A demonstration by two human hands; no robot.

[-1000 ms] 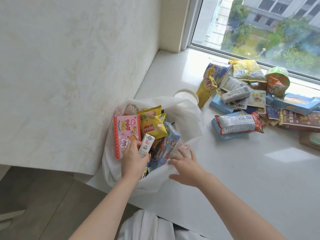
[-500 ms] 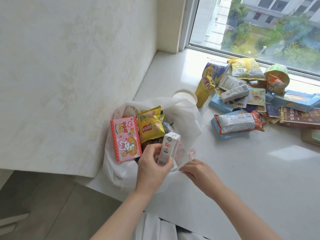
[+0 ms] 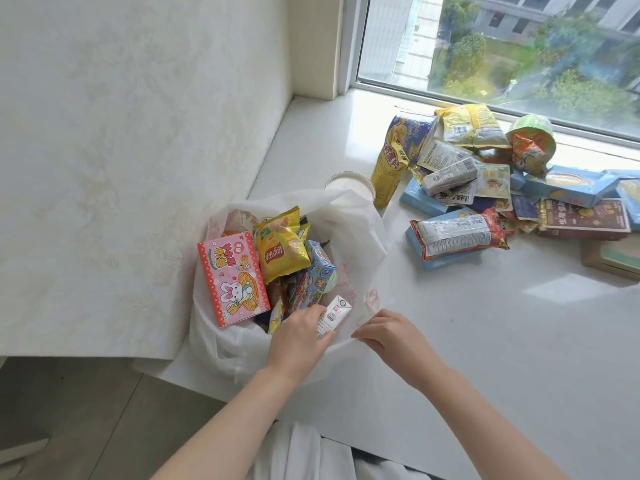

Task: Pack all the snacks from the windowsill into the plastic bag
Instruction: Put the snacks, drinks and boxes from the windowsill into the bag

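Observation:
A white plastic bag [image 3: 356, 230] stands open at the near left corner of the windowsill [image 3: 485, 341]. Inside it are a pink rabbit box [image 3: 232, 278], a yellow chip bag [image 3: 280, 247] and a blue carton [image 3: 315, 275]. My left hand [image 3: 298, 337] grips a small white carton [image 3: 334, 315] just inside the bag's near rim. My right hand [image 3: 388, 334] pinches the bag's near edge beside it. A pile of snacks lies further right: a red-ended packet [image 3: 457, 233], a yellow canister [image 3: 391, 168], a green cup [image 3: 530, 140] and blue boxes [image 3: 571, 185].
A white paper cup [image 3: 349, 185] stands just behind the bag. The wall [image 3: 138, 133] runs along the left of the sill, and the window [image 3: 519, 46] closes the far side. Floor lies below the sill's near left edge. White cloth [image 3: 301, 452] shows at the bottom.
My left hand lifted the small white carton and shifted it right, then lowered it at the bag's near right rim. My right hand went from open fingers to pinching the bag's edge.

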